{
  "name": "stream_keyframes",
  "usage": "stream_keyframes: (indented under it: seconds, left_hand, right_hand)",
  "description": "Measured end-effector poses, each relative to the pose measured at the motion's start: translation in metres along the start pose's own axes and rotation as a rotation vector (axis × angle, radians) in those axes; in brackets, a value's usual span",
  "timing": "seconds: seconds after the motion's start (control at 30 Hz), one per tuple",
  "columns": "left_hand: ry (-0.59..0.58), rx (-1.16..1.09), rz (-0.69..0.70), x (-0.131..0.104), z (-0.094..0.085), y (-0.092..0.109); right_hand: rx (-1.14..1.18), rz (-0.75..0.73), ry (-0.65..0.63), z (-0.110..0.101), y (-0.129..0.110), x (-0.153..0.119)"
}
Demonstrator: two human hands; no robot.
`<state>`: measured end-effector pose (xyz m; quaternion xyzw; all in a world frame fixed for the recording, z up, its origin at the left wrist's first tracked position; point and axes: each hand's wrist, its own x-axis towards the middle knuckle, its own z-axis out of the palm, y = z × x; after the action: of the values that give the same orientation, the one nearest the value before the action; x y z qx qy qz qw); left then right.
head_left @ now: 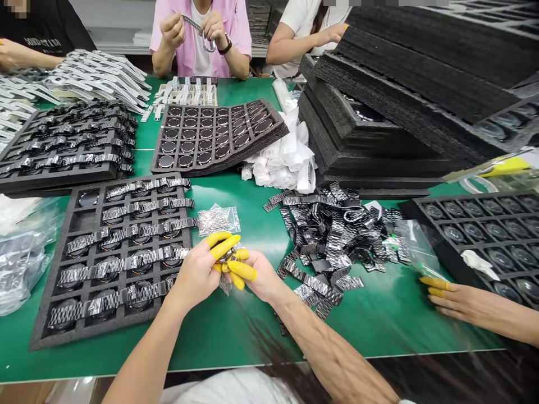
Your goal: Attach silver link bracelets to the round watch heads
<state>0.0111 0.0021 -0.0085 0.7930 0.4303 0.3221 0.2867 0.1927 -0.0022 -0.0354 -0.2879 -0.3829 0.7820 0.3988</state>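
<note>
Both my hands meet at the centre, with yellow covers on several fingertips. My left hand (202, 266) and my right hand (255, 275) close around a small dark watch (226, 256), mostly hidden by the fingers. Just beyond them lies a clear bag of small metal pins (218, 219). On the left, a black foam tray (80, 220) holds watches with black link bands in rows; one slot at its upper left has no watch, and a watch face without a band sits above it. To the right is a heap of black link bands (332, 230).
Foam trays of watch faces (197, 136) and banded watches (63, 140) lie farther back. Tall foam stacks (370, 146) rise at the back right beside white wrapping (286, 160). Another person's hand (458, 297) rests at the right. People sit across the table.
</note>
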Motion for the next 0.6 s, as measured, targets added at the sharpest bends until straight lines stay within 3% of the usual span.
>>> stream_keyframes:
  seconds: [0.47, 0.6]
  left_hand:
    - [0.02, 0.078, -0.036, 0.0007, 0.0028, 0.0023]
    - [0.071, 0.115, 0.002, 0.0015, 0.0067, 0.0017]
  right_hand:
    - [0.034, 0.015, 0.086, 0.0052, -0.0038, 0.0001]
    - [0.089, -0.033, 0.166, 0.0097, -0.0033, 0.0007]
